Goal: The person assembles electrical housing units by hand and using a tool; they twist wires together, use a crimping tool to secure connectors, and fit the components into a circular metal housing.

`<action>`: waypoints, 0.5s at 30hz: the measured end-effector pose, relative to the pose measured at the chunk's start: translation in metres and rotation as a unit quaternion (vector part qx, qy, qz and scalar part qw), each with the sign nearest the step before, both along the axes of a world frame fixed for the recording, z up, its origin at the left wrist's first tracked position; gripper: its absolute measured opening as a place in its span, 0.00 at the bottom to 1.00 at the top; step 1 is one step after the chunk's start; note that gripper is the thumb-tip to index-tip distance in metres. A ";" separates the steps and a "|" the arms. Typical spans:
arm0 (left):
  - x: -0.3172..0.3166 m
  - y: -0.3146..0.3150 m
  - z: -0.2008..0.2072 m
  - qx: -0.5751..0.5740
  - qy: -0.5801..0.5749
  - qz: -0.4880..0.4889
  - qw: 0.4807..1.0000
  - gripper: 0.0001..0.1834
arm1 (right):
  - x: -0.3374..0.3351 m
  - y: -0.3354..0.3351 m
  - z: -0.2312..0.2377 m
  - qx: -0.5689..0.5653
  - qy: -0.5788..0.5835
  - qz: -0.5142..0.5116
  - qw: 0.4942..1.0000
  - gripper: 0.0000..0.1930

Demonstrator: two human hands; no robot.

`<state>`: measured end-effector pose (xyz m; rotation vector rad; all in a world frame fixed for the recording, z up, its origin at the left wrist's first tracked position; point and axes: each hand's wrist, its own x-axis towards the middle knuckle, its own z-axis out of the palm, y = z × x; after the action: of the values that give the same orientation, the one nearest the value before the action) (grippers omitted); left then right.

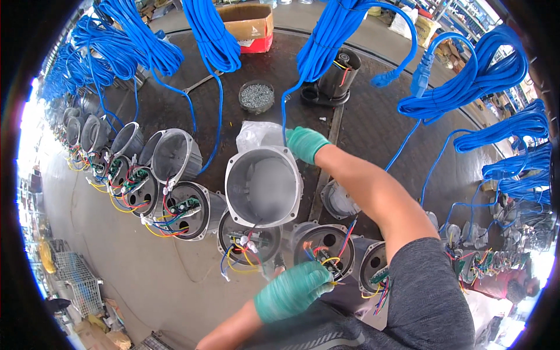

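My right hand [306,144], in a green glove, reaches across to the far side of an upright grey metal housing [293,192]. Its fingers are closed at the lower end of a blue cable [284,114], beside a clear plastic bag [256,133]. Nearer me, my left hand [294,291], also gloved, is closed at the loose wires of a round motor unit [306,236]. A yellow wire [331,259] loops close to its fingertips, which are partly hidden. Another unit [230,230] with white connectors and coloured wires lies left of it, below the housing.
Along the table's near edge runs a row of similar housings [189,154] and wired units [198,201]. Coiled blue cables [332,41] hang around the far side. A bowl of small screws [256,96], a dark cylindrical fixture [339,76] and a cardboard box [245,26] stand farther back.
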<state>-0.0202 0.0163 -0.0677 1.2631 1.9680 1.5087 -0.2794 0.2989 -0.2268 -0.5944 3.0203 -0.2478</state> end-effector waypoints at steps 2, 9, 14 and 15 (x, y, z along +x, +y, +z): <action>-0.008 0.005 0.010 0.001 -0.016 -0.012 1.000 0.13 | 0.013 0.018 0.025 0.069 0.014 0.037 0.997 0.11; -0.008 0.003 0.005 0.012 -0.002 -0.025 1.000 0.10 | 0.093 0.082 0.111 0.174 -0.113 -0.001 0.978 0.10; -0.010 0.001 0.009 0.003 -0.007 -0.020 1.000 0.11 | 0.146 0.112 0.133 0.249 -0.185 -0.011 0.951 0.11; -0.013 0.002 0.011 -0.007 -0.019 -0.023 1.000 0.11 | 0.153 0.112 0.138 0.250 -0.204 -0.025 0.946 0.13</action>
<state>-0.0327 0.0181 -0.0569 1.2551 1.9089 1.4831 -0.1266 0.4112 -0.0890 -0.3628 2.5449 0.3467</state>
